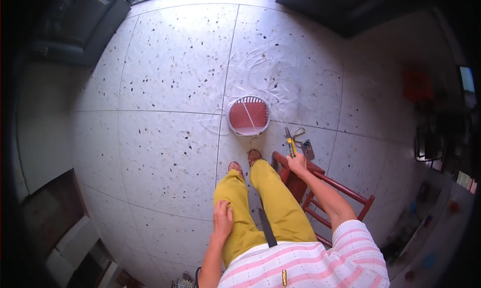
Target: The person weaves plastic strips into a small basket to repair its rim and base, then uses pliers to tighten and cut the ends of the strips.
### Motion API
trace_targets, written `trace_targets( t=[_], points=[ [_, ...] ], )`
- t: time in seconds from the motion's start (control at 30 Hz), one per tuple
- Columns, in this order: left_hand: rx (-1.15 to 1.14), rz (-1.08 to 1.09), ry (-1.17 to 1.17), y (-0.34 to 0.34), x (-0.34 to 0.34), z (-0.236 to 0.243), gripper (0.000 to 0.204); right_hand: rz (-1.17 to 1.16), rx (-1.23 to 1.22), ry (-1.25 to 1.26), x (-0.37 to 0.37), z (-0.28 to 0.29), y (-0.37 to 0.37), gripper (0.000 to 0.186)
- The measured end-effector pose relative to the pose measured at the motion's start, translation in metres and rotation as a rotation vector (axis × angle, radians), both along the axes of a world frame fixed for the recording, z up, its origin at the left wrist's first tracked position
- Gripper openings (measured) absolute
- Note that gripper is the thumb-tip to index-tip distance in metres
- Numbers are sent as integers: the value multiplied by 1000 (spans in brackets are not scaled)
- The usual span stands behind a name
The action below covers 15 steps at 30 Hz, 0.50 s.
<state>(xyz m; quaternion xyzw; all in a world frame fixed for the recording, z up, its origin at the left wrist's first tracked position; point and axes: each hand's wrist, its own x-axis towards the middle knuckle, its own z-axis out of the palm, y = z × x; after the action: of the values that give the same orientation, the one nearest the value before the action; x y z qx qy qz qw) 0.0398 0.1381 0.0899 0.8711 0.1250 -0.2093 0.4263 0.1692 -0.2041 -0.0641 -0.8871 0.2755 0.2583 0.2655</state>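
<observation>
My right hand point(296, 163) is closed around a slim yellow-and-black tool point(291, 144) that looks like a utility knife, its dark end pointing away from me. Beside that hand stands a red wooden chair or stool point(345, 189). On my left thigh lies my left hand point(223, 218), fingers extended over the yellow trousers and nothing in it. Ahead of my feet a small round basket point(231, 121) with a reddish inside stands on the floor. A pale strip point(249, 113) crosses its opening, and loose whitish strips point(273, 75) spread out behind it.
Near the tool lie a metal loop-handled thing point(299, 132), possibly scissors, and a dark flat object point(308, 150). Speckled floor tiles point(165, 77) surround me. Dark furniture point(75, 22) stands far left, another dark piece point(320, 7) far right. A red object point(417, 85) is at the right.
</observation>
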Motion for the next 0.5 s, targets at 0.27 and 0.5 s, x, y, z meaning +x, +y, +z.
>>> trace_targets(
  t=[0.27, 0.5],
  points=[
    [231, 83, -96, -40, 44, -71, 38, 127, -137, -145, 108, -160, 19, 39],
    [288, 179, -127, -56, 75, -111, 33, 163, -155, -301, 175, -239, 16, 56]
  ],
)
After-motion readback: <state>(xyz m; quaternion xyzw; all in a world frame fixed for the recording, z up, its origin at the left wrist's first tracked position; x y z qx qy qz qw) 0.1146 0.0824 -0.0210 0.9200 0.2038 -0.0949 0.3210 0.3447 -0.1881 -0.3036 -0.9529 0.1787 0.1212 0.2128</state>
